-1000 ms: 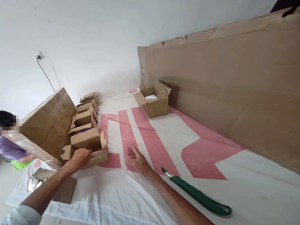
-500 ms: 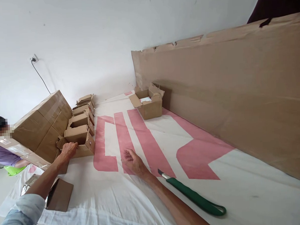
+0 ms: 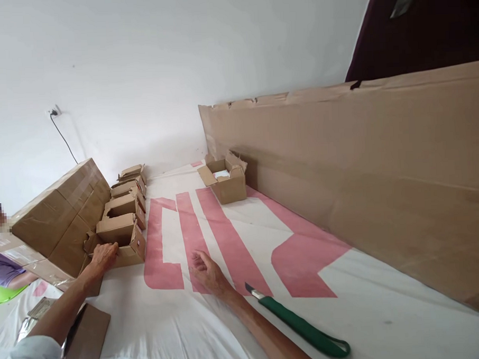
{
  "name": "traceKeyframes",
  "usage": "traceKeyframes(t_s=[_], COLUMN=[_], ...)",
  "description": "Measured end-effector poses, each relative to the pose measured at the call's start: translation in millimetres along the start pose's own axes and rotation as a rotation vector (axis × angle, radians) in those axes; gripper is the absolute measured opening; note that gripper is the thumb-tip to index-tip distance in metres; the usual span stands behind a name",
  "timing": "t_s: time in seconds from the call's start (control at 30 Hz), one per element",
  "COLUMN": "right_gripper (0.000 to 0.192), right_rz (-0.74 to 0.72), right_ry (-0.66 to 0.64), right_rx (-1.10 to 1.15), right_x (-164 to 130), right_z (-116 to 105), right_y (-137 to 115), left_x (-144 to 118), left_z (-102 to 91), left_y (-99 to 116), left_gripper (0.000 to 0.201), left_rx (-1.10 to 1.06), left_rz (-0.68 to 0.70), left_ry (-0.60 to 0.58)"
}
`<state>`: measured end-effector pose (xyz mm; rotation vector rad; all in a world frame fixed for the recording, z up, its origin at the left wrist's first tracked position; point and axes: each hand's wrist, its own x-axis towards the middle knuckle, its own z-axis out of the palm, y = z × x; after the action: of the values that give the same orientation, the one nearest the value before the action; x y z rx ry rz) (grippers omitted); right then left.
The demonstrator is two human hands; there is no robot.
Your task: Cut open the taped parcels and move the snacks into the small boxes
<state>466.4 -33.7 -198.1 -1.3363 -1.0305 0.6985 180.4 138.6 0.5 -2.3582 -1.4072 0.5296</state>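
Note:
My left hand (image 3: 105,257) is closed over the near edge of an open cardboard box (image 3: 131,255), the closest in a row of small boxes at the left. Its fingertips are partly hidden inside the box. My right hand (image 3: 206,272) hovers over or rests on the pink-and-white cloth, fingers loosely curled and apart, holding nothing. Beside my right forearm lies a green-handled utility knife (image 3: 299,320), its blade out and pointing toward that hand.
Another open box (image 3: 229,189) with something white inside stands near the upright cardboard sheet (image 3: 342,159). Large taped cartons (image 3: 62,208) back the row. A folded cardboard piece (image 3: 87,335) lies at the near left. A person in a purple sleeve (image 3: 3,272) is at the far left.
My view has tilted up and turned slightly right, so more of the dark door shows. My left hand stays on the box edge; my right hand has hardly moved.

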Motion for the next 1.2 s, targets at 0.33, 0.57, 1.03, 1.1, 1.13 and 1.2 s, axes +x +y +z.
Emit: traceKeyframes(t_s=[0.33,0.57,1.03,1.1,1.13,1.2], right_gripper=[0.043,0.042,0.059,0.057,0.055,0.051], right_rz=[-0.005,-0.029,0.086,0.081,0.076,0.065], right_ry=[0.006,0.022,-0.038,-0.054,-0.06,-0.07], right_rx=[-0.007,0.034,0.022,0.008,-0.001,-0.023], right_x=[0,2,-14,-18,-21,-28], right_z=[-1,6,-4,-7,-9,-16], right_y=[-7,9,26,23,19,8], left_x=[-13,-30,-156,-184,-196,-213], left_z=[1.5,-7.7,7.1,9.0,11.2,18.9], left_y=[-1,-2,-73,-92,-99,-108], left_gripper=[0.031,0.053,0.063,0.076,0.084,0.102], left_rx=[-0.019,-0.103,-0.606,-0.68,-0.702,-0.706], left_rz=[0.021,0.017,0.045,0.08,0.092,0.098], left_ry=[0.003,0.068,0.078,0.025,-0.009,-0.087])
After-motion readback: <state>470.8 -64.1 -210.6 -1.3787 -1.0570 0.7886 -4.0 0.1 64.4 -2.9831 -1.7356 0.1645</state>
